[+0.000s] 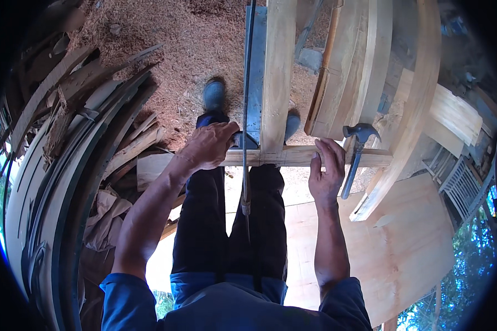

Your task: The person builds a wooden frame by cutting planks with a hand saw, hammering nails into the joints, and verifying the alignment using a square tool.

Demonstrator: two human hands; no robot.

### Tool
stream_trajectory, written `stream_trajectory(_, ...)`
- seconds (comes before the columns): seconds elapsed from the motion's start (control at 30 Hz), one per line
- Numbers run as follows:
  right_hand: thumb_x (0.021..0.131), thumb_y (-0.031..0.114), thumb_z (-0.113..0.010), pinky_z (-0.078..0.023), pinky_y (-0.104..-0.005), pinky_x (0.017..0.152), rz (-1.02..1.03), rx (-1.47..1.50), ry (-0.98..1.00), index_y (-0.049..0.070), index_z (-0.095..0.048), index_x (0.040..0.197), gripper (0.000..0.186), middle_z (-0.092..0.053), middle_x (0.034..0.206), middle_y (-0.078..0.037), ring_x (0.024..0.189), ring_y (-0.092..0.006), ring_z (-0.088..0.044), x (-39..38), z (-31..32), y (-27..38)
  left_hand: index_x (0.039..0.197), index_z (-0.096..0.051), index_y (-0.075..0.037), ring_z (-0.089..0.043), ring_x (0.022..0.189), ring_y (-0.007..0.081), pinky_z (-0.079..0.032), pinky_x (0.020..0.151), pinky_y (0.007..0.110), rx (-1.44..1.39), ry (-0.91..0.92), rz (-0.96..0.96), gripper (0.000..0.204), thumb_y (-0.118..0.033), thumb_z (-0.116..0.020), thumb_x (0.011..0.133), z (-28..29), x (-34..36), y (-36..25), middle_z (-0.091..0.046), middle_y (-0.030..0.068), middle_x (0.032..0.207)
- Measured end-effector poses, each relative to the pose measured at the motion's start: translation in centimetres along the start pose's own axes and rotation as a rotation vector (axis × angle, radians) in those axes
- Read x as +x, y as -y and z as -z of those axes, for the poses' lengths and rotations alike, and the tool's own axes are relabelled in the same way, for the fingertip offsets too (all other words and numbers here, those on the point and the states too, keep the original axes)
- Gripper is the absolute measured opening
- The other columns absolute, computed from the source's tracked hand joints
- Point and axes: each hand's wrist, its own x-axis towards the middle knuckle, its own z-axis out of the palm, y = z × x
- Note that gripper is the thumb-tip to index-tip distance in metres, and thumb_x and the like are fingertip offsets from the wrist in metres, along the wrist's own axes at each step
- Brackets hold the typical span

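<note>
The cross batten (pixel 303 156) is the landmark: a short wooden strip lying crosswise under the near end of the long upright plank (pixel 278 77), the two forming a T.

Progress — judged from the layout: the pieces are already laid together and squared, but no nail or fastening can be made out at the joint, so fixing appears outstanding. The claw hammer (pixel 357 154) rests unused at the batten's right end, head up.

Left hand (pixel 209 146): at the batten's left end, fingers curled closed around a dark tool grip beside the metal square (pixel 252 83), which lies along the plank's left edge. Forearm extended, wrist bent downward.

Right hand (pixel 327 172): just right of the joint, fingers hooked over the batten, thumb below — pinching it steady. Both feet stand on sawdust beyond the batten.
</note>
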Motion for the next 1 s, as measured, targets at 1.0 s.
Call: stream_trajectory(1.0,0.098,0.011,-0.057,-0.060,-0.0291,0.069,-0.553,0.951,-0.035,-0.001,-0.052,0.132,0.036,-0.065,0.107,-0.008,0.086,-0.0135,-0.065,11.3,3.3,-0.8,0.123,-0.057,-0.002,-0.063,0.076,0.0170,-0.053,0.073,0.033,-0.865,-0.434,-0.021,0.039,-0.021,-0.069,0.092,-0.7,4.0,0.0,-0.067,0.0092,0.088)
